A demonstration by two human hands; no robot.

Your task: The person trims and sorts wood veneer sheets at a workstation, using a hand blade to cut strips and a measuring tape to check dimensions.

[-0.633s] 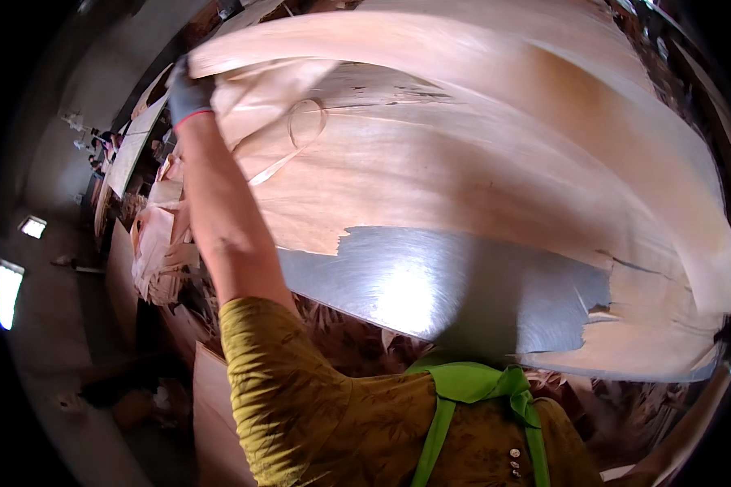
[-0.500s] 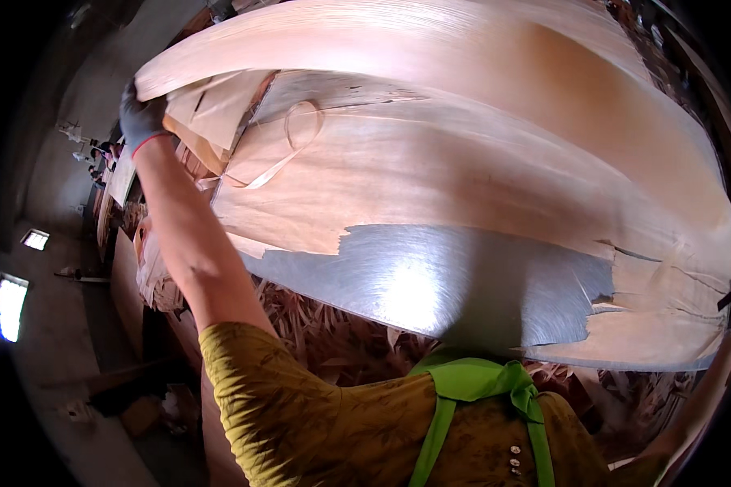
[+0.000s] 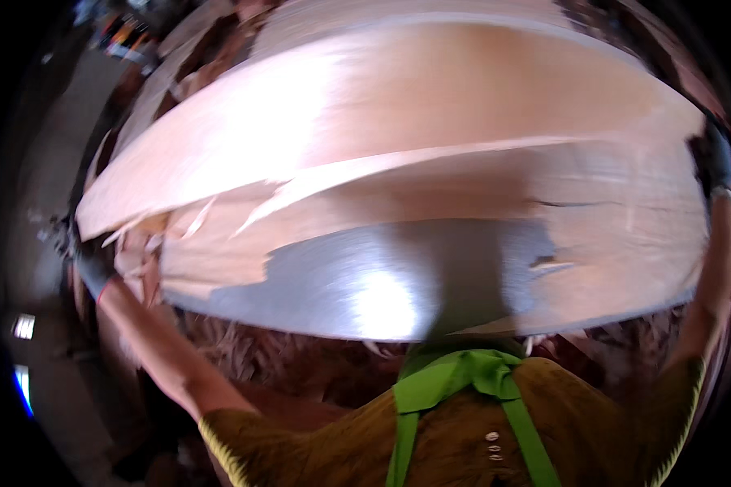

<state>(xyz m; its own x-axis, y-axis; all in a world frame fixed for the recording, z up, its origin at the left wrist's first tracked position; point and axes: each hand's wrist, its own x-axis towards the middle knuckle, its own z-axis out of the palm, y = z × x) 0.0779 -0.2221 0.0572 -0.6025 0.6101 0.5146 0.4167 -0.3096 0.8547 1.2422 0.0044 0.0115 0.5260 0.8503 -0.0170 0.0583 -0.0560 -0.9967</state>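
A wide, thin sheet of pale wood veneer (image 3: 430,89) stretches between my two gloved hands, its near edge torn and splintered toward the left. My left hand (image 3: 91,264), in a grey glove and blurred, is closed at the sheet's left corner. At the far right, my right hand (image 3: 720,158), also gloved, grips the right edge; its fingers are partly lost in the dark rim. Beneath lies another veneer layer (image 3: 625,219) with a ragged near edge and a split at its right. A shiny grey metal tabletop (image 3: 325,284) shows in front of it.
Veneer scraps and strips (image 3: 252,357) litter the floor below the table's near edge. More pale sheets (image 3: 150,105) lie beyond the left side. My green apron straps (image 3: 455,377) are close to the table's near edge.
My left hand has come lower and nearer with the sheet's left end, which now lies flatter over the layer below. My right hand has moved farther up along the right side.
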